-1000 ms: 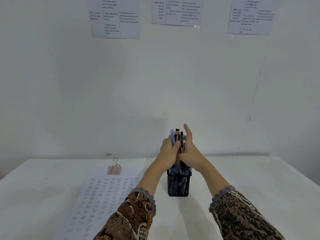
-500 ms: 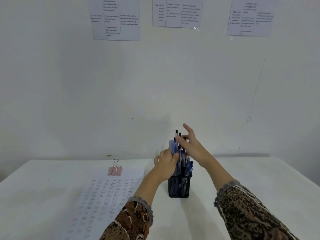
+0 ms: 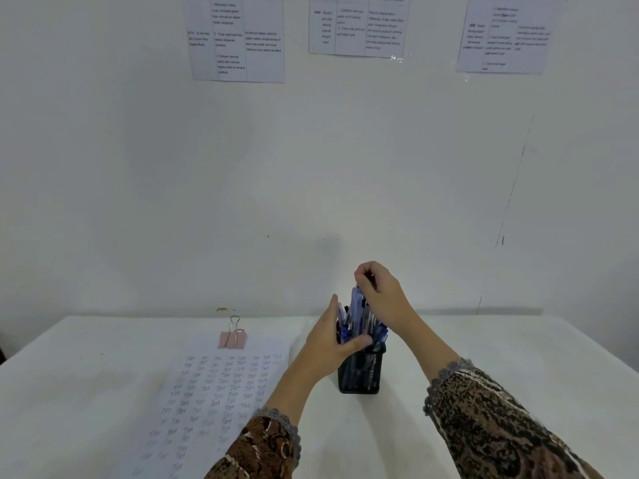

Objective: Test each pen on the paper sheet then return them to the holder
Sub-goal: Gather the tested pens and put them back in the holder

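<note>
Pens (image 3: 358, 316) stand bunched upright in the black mesh holder (image 3: 361, 375), which sits on the white table (image 3: 501, 357) just right of the sheet (image 3: 214, 392). The sheet is covered in rows of small test marks and is pinned at its far edge by a pink clip (image 3: 232, 337).

The left hand (image 3: 328, 344) cups the bundle just above the holder's rim, with its fingers up the left side and its thumb laid across the front, so it grips the pens as a group. The right hand (image 3: 382, 295) is above it, fingers curled down and pinching at the pen tops; I cannot tell whether it has one pen or several.

The pens look like light, stiff plastic sticks with smooth barrels, so they should slip easily against each other and fan or tip once the bundle is loosened. A single pen is best taken near its top end, between thumb and fingertips, and drawn straight up so that its neighbours are not dragged with it.

The holder looks light too, and tall for its base. It could lift or topple if a pen snags, so a steadying hand low on the bundle or on the rim makes sense.
</note>
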